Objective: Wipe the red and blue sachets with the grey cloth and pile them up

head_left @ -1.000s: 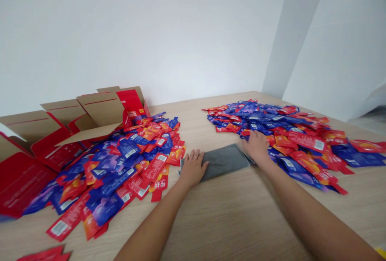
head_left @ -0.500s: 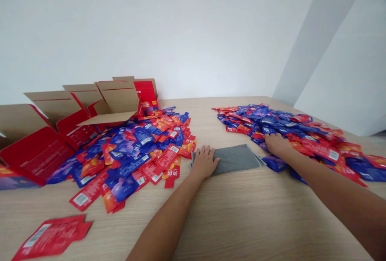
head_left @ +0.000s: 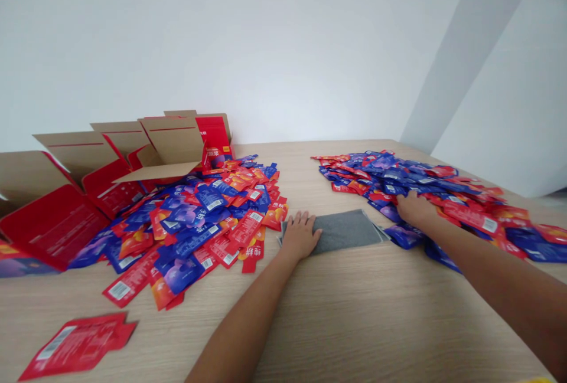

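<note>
My left hand lies flat with its fingers stretched out on the left end of a grey, flat, folded sheet or bag; its exact kind is unclear. Under its right end, thin pale edges of further layers show. My right hand is at the near-left side of a heap of red and blue pouches, its fingers bent down among them. What those fingers close on is hidden. A blue pouch lies just below that hand, beside the grey sheet's right end.
A second heap of red and blue pouches spreads on the left. Behind it stand several opened red cardboard boxes with flaps up. One red pouch lies alone at the front left of the wooden table. A white wall rises behind.
My right hand has moved slightly to the right over the heap, and its fingers are more bent. A blue pouch beneath that wrist has shifted a little. My left hand stays put.
</note>
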`<action>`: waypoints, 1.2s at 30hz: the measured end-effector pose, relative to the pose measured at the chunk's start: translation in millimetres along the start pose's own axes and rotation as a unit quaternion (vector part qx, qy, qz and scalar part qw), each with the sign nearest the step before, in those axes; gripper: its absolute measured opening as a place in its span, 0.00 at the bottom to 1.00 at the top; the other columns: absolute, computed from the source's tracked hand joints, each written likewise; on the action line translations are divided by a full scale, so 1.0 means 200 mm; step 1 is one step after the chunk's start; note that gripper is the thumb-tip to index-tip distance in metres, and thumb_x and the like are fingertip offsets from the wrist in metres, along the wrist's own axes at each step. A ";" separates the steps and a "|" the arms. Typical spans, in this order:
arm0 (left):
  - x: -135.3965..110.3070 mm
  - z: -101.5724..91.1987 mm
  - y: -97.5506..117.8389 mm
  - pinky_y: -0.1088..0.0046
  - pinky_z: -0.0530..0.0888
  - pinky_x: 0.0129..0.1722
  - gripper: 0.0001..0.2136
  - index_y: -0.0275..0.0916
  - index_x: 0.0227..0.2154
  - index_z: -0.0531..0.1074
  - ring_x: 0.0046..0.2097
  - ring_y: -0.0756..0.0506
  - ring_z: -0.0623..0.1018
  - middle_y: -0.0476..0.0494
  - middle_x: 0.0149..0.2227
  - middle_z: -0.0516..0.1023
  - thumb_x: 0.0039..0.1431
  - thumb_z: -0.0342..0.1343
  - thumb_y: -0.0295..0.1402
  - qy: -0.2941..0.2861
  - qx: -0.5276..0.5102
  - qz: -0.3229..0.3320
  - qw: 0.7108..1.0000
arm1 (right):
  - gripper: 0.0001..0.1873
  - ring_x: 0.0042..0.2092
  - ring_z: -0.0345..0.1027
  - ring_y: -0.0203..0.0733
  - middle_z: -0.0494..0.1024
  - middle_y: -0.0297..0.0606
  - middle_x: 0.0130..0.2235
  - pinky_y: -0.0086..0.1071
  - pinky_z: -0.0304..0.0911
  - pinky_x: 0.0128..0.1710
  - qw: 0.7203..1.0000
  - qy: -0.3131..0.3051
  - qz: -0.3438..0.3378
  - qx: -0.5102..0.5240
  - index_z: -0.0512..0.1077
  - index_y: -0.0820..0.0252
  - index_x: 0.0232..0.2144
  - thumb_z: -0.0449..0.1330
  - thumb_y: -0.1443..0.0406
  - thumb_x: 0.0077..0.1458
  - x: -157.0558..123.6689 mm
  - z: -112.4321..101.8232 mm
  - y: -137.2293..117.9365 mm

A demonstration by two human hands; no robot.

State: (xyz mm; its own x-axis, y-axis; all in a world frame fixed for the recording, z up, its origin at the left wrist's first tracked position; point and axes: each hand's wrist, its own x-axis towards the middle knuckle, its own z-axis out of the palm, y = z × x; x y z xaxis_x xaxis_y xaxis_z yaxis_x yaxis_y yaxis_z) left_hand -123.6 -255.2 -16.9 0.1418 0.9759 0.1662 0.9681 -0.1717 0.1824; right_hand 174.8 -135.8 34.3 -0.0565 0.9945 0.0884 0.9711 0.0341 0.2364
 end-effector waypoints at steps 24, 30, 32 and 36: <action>0.00 0.03 0.00 0.63 0.58 0.58 0.23 0.24 0.57 0.54 0.60 0.40 0.59 0.29 0.59 0.60 0.63 0.39 0.34 0.051 0.063 -0.057 0.995 | 0.16 0.53 0.62 0.49 0.70 0.53 0.51 0.40 0.59 0.51 0.865 0.176 -0.450 0.136 0.67 0.70 0.45 0.47 0.72 0.55 -0.40 -0.06 -0.63; 0.01 0.03 0.00 0.62 0.58 0.58 0.21 0.25 0.53 0.60 0.60 0.40 0.60 0.30 0.58 0.62 0.63 0.40 0.34 0.044 0.066 -0.046 0.996 | 0.25 0.57 0.57 0.52 0.64 0.60 0.55 0.48 0.56 0.54 0.883 0.153 -0.381 0.226 0.56 0.77 0.55 0.45 0.70 0.55 -0.44 0.07 -0.78; 0.01 0.03 0.00 0.62 0.58 0.57 0.20 0.25 0.53 0.60 0.60 0.39 0.60 0.30 0.58 0.62 0.63 0.40 0.34 0.038 0.070 -0.047 0.996 | 0.24 0.57 0.57 0.52 0.66 0.60 0.54 0.48 0.56 0.54 0.886 0.140 -0.374 0.236 0.58 0.77 0.54 0.44 0.71 0.54 -0.44 0.07 -0.79; 0.01 0.02 0.01 0.62 0.57 0.58 0.20 0.25 0.53 0.61 0.60 0.39 0.60 0.30 0.57 0.62 0.63 0.40 0.34 0.038 0.074 -0.043 0.996 | 0.24 0.58 0.55 0.50 0.66 0.55 0.55 0.48 0.56 0.55 0.862 0.124 -0.413 0.266 0.59 0.71 0.55 0.43 0.69 0.56 -0.55 0.07 -0.74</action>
State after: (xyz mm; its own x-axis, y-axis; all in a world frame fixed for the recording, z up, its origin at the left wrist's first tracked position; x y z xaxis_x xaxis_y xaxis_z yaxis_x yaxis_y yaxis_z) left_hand -120.0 -253.0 -19.9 0.0466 0.9719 0.2307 0.9966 -0.0610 0.0558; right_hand 40.6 -248.5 -24.8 -0.7637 0.5591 0.3228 0.5405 0.8272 -0.1538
